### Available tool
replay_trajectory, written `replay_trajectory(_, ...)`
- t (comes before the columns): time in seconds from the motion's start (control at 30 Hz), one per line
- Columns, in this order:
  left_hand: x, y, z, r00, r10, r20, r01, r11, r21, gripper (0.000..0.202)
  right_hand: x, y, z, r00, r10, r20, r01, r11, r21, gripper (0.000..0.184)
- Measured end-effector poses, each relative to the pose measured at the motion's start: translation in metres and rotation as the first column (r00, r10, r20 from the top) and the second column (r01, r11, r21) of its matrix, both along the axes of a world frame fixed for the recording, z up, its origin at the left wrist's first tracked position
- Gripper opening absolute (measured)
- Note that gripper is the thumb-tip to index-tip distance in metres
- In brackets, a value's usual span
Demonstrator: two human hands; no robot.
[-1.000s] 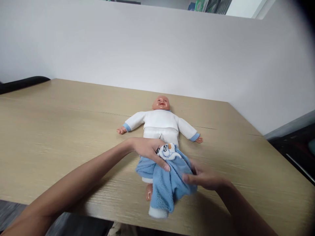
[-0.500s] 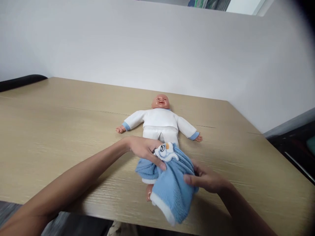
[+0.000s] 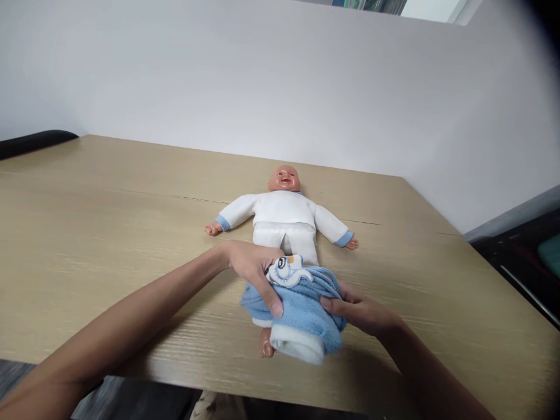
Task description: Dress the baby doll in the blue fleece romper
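Note:
A baby doll [image 3: 284,207] in a white top with blue cuffs lies on its back on the table, head away from me and arms spread. Blue fleece pants [image 3: 301,309] with white cuffs and a cartoon face patch surround its lower legs. One bare doll foot [image 3: 266,343] sticks out below the left pant leg; the other foot is hidden. My left hand [image 3: 256,271] grips the pants near the patch, thumb on top. On the right side, my right hand [image 3: 356,306] pinches the bunched cloth, its fingers partly behind the fabric.
The wooden table [image 3: 131,233] reaches back to a pale wall [image 3: 245,81]. A black chair back [image 3: 39,143] shows at the far left. Dark objects [image 3: 520,251] stand beyond the table's right edge.
The right pant leg, which hung long toward me, is now gathered up shorter, and its white cuff opening faces me. Both hands keep hold in nearly the same place.

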State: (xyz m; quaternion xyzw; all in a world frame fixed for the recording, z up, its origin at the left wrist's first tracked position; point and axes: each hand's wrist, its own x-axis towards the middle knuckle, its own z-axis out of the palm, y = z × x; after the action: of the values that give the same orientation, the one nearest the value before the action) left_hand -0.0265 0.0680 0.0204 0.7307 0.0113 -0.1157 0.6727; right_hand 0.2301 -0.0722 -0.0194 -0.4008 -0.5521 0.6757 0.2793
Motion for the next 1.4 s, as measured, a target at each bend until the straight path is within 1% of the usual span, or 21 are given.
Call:
replay_trajectory(0.13,0.001,0.0,-0.002,0.999,-0.007,0.048,0.007,1.0,-0.001,0.03,-0.008,-0.001,0.014,0.965,0.239,-0.104,-0.24,0.971,-0.002,0.064)
replay_trajectory(0.17,0.002,0.0,-0.002,0.998,-0.009,0.06,0.008,1.0,0.004,0.029,-0.009,-0.002,0.017,0.957,0.265,-0.118,-0.268,0.963,-0.011,0.066)
replay_trajectory(0.23,0.002,-0.002,-0.001,0.997,-0.002,0.081,0.002,1.0,0.006,0.028,-0.013,-0.005,0.019,0.964,0.233,-0.128,-0.236,0.972,-0.012,0.067)
replay_trajectory(0.33,0.002,-0.005,0.002,0.995,0.049,0.082,-0.052,0.998,0.03,0.025,-0.02,-0.012,0.017,0.994,-0.002,-0.109,0.007,0.999,0.042,0.068)
replay_trajectory(0.4,0.003,-0.008,0.005,0.994,0.096,0.056,-0.1,0.992,0.072,0.026,-0.026,-0.018,0.015,0.971,-0.236,-0.042,0.239,0.967,0.092,0.057)
replay_trajectory(0.5,0.008,-0.014,0.008,0.99,0.124,0.068,-0.129,0.989,0.072,0.03,-0.042,-0.032,0.012,0.832,-0.551,0.065,0.533,0.826,0.184,0.04)
replay_trajectory(0.57,0.012,-0.019,0.009,0.989,0.118,0.089,-0.124,0.99,0.061,0.032,-0.058,-0.046,0.011,0.716,-0.69,0.103,0.655,0.716,0.243,0.038)
replay_trajectory(0.63,0.016,-0.026,0.01,0.986,0.133,0.104,-0.145,0.982,0.12,0.031,-0.079,-0.063,0.009,0.603,-0.787,0.133,0.736,0.613,0.289,0.04)
replay_trajectory(0.67,0.018,-0.029,0.01,0.982,0.158,0.107,-0.176,0.967,0.186,0.031,-0.09,-0.07,0.008,0.551,-0.821,0.151,0.763,0.568,0.308,0.042)
replay_trajectory(0.7,0.019,-0.033,0.011,0.976,0.191,0.107,-0.213,0.939,0.271,0.034,-0.1,-0.078,0.006,0.519,-0.836,0.177,0.773,0.547,0.32,0.043)
replay_trajectory(0.73,0.019,-0.036,0.012,0.971,0.221,0.094,-0.24,0.898,0.368,0.039,-0.109,-0.084,0.004,0.485,-0.852,0.198,0.779,0.523,0.345,0.045)
replay_trajectory(0.8,0.02,-0.042,0.014,0.962,0.272,0.032,-0.242,0.788,0.566,0.051,-0.119,-0.093,-0.004,0.415,-0.88,0.233,0.782,0.476,0.404,0.048)
replay_trajectory(0.83,0.02,-0.044,0.015,0.957,0.289,0.001,-0.221,0.73,0.647,0.056,-0.119,-0.096,-0.01,0.373,-0.892,0.253,0.778,0.45,0.438,0.048)
replay_trajectory(0.9,0.02,-0.049,0.017,0.953,0.301,-0.038,-0.175,0.648,0.741,0.06,-0.113,-0.1,-0.024,0.282,-0.903,0.324,0.75,0.418,0.512,0.047)
replay_trajectory(0.97,0.02,-0.054,0.017,0.948,0.316,-0.044,-0.159,0.587,0.794,0.061,-0.1,-0.104,-0.039,0.214,-0.892,0.399,0.677,0.43,0.598,0.042)
replay_trajectory(1.07,0.021,-0.06,0.015,0.942,0.332,-0.055,-0.134,0.52,0.844,0.065,-0.086,-0.108,-0.054,0.231,-0.894,0.383,0.575,0.443,0.688,0.037)
replay_trajectory(1.13,0.022,-0.063,0.013,0.941,0.332,-0.064,-0.116,0.495,0.861,0.072,-0.084,-0.109,-0.057,0.271,-0.904,0.33,0.601,0.427,0.676,0.038)
replay_trajectory(1.2,0.021,-0.064,0.011,0.94,0.334,-0.074,-0.107,0.495,0.862,0.076,-0.087,-0.108,-0.057,0.304,-0.906,0.295,0.69,0.423,0.588,0.04)
replay_trajectory(1.27,0.021,-0.063,0.011,0.939,0.334,-0.081,-0.117,0.533,0.838,0.075,-0.09,-0.105,-0.056,0.365,-0.892,0.266,0.774,0.449,0.447,0.041)
replay_trajectory(1.33,0.019,-0.059,0.012,0.942,0.33,-0.066,-0.158,0.607,0.779,0.069,-0.092,-0.102,-0.055,0.436,-0.874,0.217,0.817,0.485,0.312,0.042)
replay_trajectory(1.4,0.017,-0.055,0.013,0.944,0.328,-0.035,-0.217,0.696,0.685,0.062,-0.092,-0.098,-0.054,0.483,-0.859,0.173,0.83,0.511,0.224,0.044)
